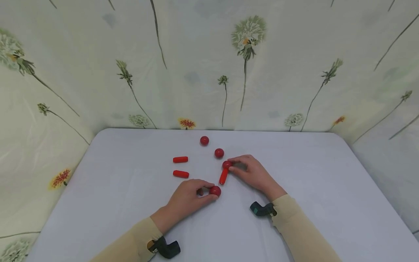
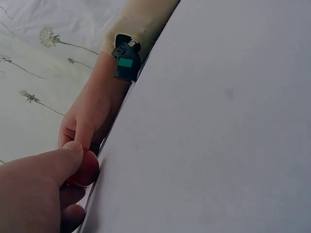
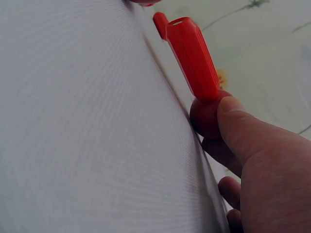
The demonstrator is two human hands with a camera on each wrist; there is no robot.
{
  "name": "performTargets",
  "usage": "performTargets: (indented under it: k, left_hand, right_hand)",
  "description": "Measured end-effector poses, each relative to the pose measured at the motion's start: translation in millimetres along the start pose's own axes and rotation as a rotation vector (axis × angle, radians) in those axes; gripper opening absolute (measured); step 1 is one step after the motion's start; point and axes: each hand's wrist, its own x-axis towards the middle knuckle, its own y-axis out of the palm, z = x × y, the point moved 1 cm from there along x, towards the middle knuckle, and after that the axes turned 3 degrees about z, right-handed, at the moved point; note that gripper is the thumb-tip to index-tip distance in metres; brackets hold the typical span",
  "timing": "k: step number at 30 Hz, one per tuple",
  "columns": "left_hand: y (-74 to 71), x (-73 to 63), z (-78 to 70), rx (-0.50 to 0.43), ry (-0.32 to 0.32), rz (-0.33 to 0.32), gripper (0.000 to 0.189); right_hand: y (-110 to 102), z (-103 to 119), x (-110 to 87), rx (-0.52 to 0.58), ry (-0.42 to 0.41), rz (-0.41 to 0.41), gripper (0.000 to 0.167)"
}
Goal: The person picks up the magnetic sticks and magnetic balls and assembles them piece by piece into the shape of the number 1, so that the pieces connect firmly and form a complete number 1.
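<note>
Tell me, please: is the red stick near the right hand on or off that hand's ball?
On: one end of the red stick meets the ball that the right hand pinches. Whether fixed, I cannot tell.

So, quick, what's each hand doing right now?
Left hand: closed, pinching a red ball.
Right hand: closed, pinching another red ball, with a red rod touching that ball.

Finding wide passage on the worktop [image 1: 334, 174], right of the right hand [image 1: 254, 175] and left of two rods [image 1: 180, 159]. Meeting two balls [image 1: 219, 153] beyond that hand. Leaving only a slim gap between the third rod [image 1: 223, 177] and the ball [image 1: 215, 191] in the left hand [image 1: 186, 198].
</note>
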Motion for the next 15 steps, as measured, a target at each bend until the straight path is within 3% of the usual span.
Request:
performTargets:
  k: [5,15]
  left_hand:
    - [2.6,4.3,-1.1,0.009,0.006,-0.013,0.035]
    - [5.3,8.8,-5.0,0.003,-0.042,-0.019,0.035]
  right_hand:
    - [-0.4,-0.7,0.2,-0.002,0.004,-0.004,0.037]
    - [0.2,-0.2,0.7,0.011,-0.016,-0.007,0.038]
